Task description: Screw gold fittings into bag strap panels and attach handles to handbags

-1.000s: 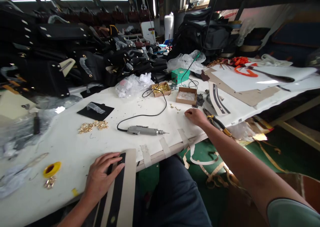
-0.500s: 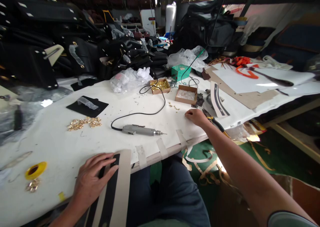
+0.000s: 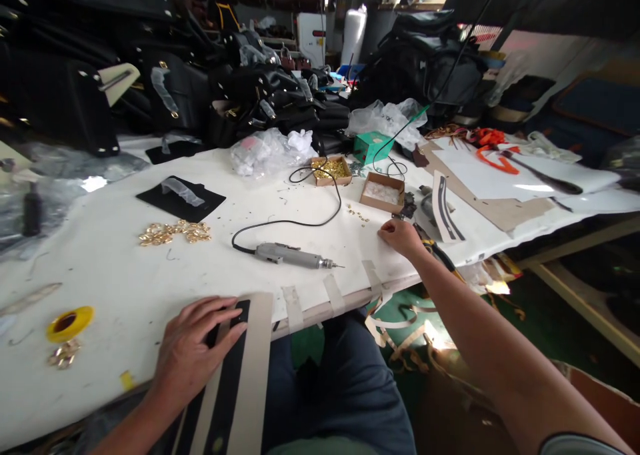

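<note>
At the table's front edge, my left hand (image 3: 193, 348) lies over a pale board (image 3: 256, 348) with black strips (image 3: 231, 375), its fingertips at the top end of one strip. Its thumb and fingers are apart. My right hand (image 3: 399, 236) is closed on the white table, right of a few small gold pieces (image 3: 359, 215); what its fingertips hold, if anything, is too small to tell. Between the hands lies a grey electric screwdriver (image 3: 295, 256) with a black cable.
Behind stand a box of gold parts (image 3: 332, 170), a box of clear pieces (image 3: 383, 192) and a green box (image 3: 373, 147). Gold rings (image 3: 175, 232) and yellow tape (image 3: 70, 323) lie left. Black-and-yellow-handled pliers (image 3: 443, 255) lie beside my right forearm.
The view has shifted slightly, moving the scene a little to the right. Both hands keep nearly the same places on the board and table.
</note>
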Available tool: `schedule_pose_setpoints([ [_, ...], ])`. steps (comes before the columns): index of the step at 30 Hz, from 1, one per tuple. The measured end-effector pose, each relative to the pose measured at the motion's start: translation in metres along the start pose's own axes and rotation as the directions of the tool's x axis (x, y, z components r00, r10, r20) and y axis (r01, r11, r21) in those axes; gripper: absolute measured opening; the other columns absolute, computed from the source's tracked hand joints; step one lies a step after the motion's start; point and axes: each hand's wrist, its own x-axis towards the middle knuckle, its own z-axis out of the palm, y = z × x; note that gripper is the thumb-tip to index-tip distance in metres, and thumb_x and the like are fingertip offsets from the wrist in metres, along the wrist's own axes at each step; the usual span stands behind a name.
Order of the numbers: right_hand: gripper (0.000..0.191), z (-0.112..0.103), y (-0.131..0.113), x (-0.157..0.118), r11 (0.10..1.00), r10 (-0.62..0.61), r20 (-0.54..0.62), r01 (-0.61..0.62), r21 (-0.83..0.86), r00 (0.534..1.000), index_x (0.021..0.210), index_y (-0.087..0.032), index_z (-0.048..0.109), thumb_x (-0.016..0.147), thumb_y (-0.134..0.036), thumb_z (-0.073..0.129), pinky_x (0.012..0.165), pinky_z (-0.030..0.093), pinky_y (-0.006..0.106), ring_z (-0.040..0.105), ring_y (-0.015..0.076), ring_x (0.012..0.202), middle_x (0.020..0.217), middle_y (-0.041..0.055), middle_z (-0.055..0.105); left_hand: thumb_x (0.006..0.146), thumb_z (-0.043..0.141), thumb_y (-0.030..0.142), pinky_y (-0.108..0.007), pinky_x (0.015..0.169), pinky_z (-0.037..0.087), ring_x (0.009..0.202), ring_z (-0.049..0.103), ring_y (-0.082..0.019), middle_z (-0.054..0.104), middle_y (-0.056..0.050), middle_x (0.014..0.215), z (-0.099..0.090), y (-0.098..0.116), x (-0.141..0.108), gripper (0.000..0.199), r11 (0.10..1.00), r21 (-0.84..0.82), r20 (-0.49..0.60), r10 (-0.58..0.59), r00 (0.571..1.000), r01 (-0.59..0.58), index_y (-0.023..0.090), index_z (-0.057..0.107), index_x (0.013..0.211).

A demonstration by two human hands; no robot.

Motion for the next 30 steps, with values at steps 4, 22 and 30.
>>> schedule_pose_setpoints([
  [4,0.029,-0.001,-0.004,-0.011,0.989,-0.056,-0.029,0.052,-0.135,0.998,0.104,-0.020,0.078,0.099,-0.037,0.055,0.076,0.045,0.027,0.069,0.0221,0.097,0.114,0.0107,0.078,0.092,0.073,0.048,-0.050,0.105,0.051,0.120,0.067,-0.030,0.078,-0.004,0.121,0.002,0.000,-0.002,0.021,1.000,-0.012,-0.005,-0.006,1.000,0.006,0.031,0.078,0.103],
  [22,0.041,-0.014,-0.036,-0.029,0.942,-0.122,-0.060,0.096,-0.321,0.991,0.105,-0.017,0.076,0.103,-0.042,0.044,0.075,0.045,0.038,0.068,0.0295,0.093,0.116,0.0175,0.073,0.087,0.080,0.036,-0.050,0.105,0.047,0.123,0.064,-0.030,0.079,-0.003,0.121,-0.005,0.020,-0.003,0.016,0.987,-0.054,0.044,-0.147,0.988,0.150,0.029,0.080,0.102],
  [30,0.033,0.023,-0.081,-0.120,0.895,-0.432,0.028,0.432,-0.106,0.901,0.099,-0.025,0.072,0.103,-0.047,0.048,0.072,0.043,0.032,0.068,0.0232,0.088,0.105,0.0073,0.074,0.086,0.081,0.037,-0.050,0.104,0.045,0.124,0.063,-0.030,0.079,-0.004,0.122,-0.003,0.022,-0.006,0.018,0.982,-0.091,0.042,-0.163,0.986,0.166,0.028,0.080,0.102],
])
